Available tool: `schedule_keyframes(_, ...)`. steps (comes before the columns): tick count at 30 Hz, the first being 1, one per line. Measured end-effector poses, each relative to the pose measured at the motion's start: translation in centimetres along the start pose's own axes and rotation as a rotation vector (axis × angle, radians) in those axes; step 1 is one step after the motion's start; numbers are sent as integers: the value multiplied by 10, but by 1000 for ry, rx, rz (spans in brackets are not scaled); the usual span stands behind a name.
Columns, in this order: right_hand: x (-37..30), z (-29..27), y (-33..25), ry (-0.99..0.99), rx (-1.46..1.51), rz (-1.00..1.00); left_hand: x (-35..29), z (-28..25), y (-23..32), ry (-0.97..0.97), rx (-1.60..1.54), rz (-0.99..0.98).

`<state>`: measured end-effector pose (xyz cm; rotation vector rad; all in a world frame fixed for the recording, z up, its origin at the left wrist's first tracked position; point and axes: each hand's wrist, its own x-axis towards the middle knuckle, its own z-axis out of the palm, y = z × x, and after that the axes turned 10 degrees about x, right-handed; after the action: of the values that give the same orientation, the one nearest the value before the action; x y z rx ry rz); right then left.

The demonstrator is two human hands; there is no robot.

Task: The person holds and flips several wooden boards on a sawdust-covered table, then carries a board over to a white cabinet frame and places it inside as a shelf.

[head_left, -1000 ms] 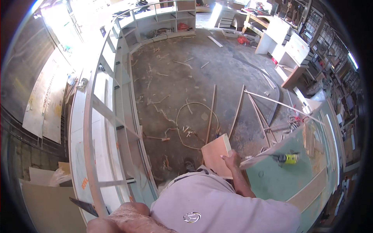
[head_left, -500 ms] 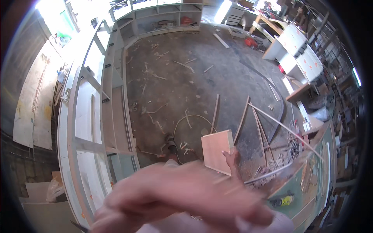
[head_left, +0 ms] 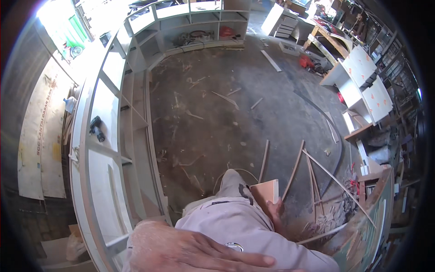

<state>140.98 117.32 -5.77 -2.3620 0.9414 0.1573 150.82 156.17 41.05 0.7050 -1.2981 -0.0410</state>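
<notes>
Wooden panel [head_left: 262,192] is being held in the right hand [head_left: 275,208], clamped on its right edge. Apart, nearer than the panel and to its left, the left hand [head_left: 190,249] is lying flat before the shirt [head_left: 213,222]; its hidden palm is leaving any contact unclear. Carrying is seemingly the step; the next move is probably calling for steering clear of thin strips [head_left: 293,168] lying beyond the panel.

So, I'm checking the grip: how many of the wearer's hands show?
2: the left hand in front of the shirt, partly cut off below; the right hand gripping the wooden panel.
</notes>
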Motion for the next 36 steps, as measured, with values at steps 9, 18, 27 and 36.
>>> schedule_keyframes(9, 203, 57, -190, -25, 63, -97, -16, -266, -112, 423, 372, -1017)
schedule_keyframes(18, 451, 57, -485, 10, 42, -371, -128, -516, -296, 1069, 351, -1403)
schedule_keyframes(27, 569, 44, -795, -279, 1280, -281, -124, -746, -385, 1533, 72, -1346)
schedule_keyframes(36, 664, 68, -1043, -685, 1568, -273, 17, -1017, -389, 1258, -135, -633)
